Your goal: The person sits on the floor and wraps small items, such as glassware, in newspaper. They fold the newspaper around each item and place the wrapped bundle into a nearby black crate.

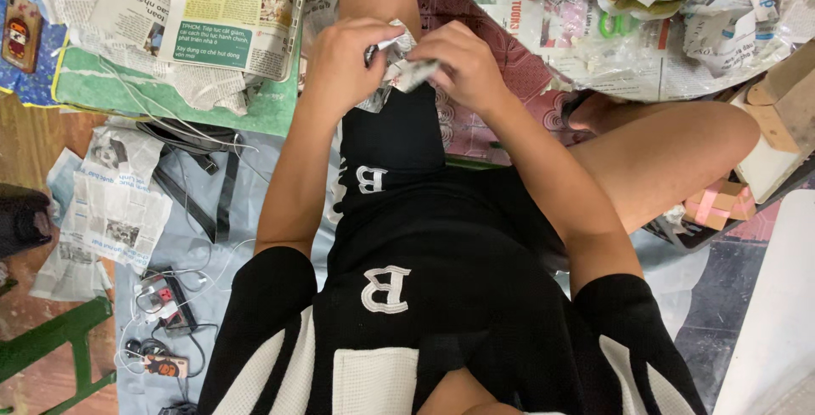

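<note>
I sit on the floor in black shorts and a black top with my legs out. Both hands are raised over my lap. My left hand (344, 63) and my right hand (463, 63) pinch a small crumpled scrap of newspaper (403, 63) between them. The fingers of both hands curl tightly around the scrap, which hides most of it.
Open newspaper sheets (229, 8) lie on a green mat at top left. A heap of crumpled newspaper (671, 16) fills the top right, with cardboard pieces (785, 101) and a small wrapped box (717, 203). A phone (21, 29), a power strip with cables (165, 300) and a green stool (51, 343) are on the left.
</note>
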